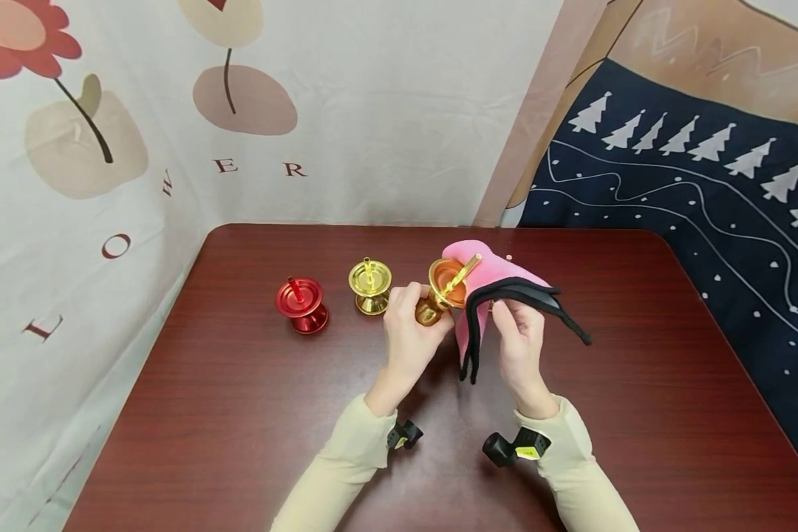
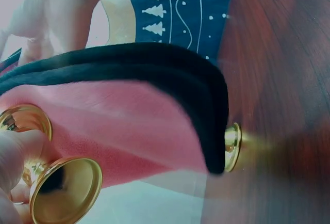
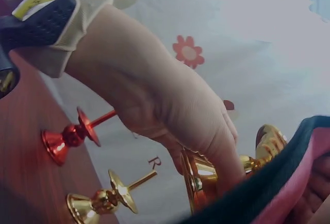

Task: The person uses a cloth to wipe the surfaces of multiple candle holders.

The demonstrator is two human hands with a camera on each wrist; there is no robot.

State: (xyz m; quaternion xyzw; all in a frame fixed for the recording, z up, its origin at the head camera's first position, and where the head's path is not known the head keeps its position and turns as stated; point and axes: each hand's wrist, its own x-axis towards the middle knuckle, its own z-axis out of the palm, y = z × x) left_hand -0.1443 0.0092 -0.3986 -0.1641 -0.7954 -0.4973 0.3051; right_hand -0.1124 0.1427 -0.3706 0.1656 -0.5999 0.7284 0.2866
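Note:
My left hand (image 1: 412, 325) grips a gold candlestick (image 1: 432, 307) by its stem and base, tilted so its dish and upright tube lean right. With the other hand, my right (image 1: 522, 343), I hold a pink cloth (image 1: 472, 266) with black edging. The cloth drapes over the dish's right side and hangs down between my hands. In the left wrist view the held candlestick's hollow base (image 2: 67, 190) faces the camera. Another gold candlestick (image 2: 233, 146) stands on the table behind the cloth, mostly hidden by it.
To the left on the brown table (image 1: 239, 414) stand a red candlestick (image 1: 306, 307) and a shiny gold one (image 1: 370, 284), both upright. A printed white curtain (image 1: 386, 111) hangs behind the table, and a dark blue tree-patterned cloth (image 1: 672, 185) hangs at the right.

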